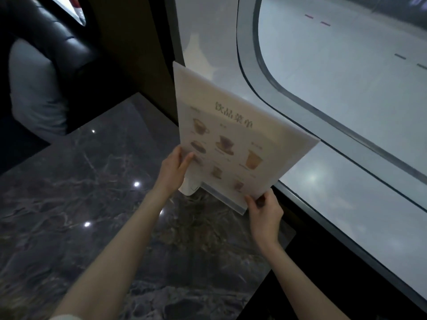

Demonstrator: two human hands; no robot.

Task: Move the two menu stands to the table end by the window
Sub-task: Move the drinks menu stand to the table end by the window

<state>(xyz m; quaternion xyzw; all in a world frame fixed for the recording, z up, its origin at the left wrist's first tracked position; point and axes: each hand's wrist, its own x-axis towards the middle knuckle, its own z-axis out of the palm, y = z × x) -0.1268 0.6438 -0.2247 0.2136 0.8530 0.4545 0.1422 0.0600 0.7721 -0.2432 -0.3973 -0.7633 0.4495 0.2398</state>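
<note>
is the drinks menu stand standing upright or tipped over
Upright, leaning slightly: the menu stand rests on its clear base on the marble table by the window, left hand and right hand gripping its edges.

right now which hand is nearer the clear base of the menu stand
Right. The right hand grips the panel's lower corner, right beside the clear base; the left hand holds the menu stand higher up its left edge.

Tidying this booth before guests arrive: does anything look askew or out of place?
Only the menu stand: it leans toward the window, held at its lower corners by the left hand and right hand on the marble table. Nothing spilled or damaged.
</note>
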